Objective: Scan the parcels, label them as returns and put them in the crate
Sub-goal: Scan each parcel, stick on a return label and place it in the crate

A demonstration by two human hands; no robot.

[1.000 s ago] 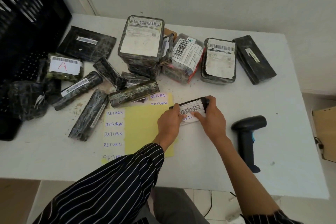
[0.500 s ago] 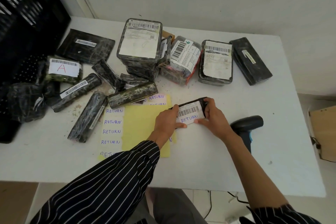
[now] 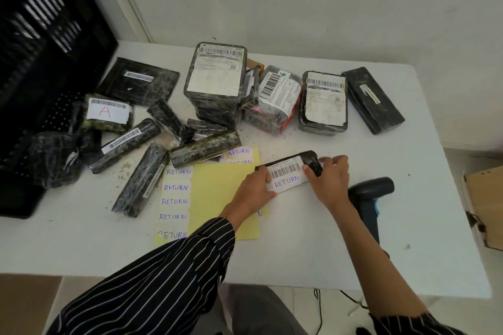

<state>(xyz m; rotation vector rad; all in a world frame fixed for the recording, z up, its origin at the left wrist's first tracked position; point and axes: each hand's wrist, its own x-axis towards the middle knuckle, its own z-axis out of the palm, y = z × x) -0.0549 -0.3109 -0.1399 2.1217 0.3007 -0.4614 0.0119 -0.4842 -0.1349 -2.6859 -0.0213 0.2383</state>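
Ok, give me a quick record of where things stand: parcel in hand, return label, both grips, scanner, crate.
parcel: black-wrapped, held by both ends, barcode up
return label: on the parcel, just below the barcode
left-hand grip: pinches the parcel's left end
right-hand grip: fingers curled round its right end
scanner: lying on the table, right of the parcel, untouched
crate: black, at the table's left end
next step: probably parcel into crate

Parcels (image 3: pixel 215 73), label sheet (image 3: pixel 217 193), scanner (image 3: pixel 370 198) on table (image 3: pixel 313 247)
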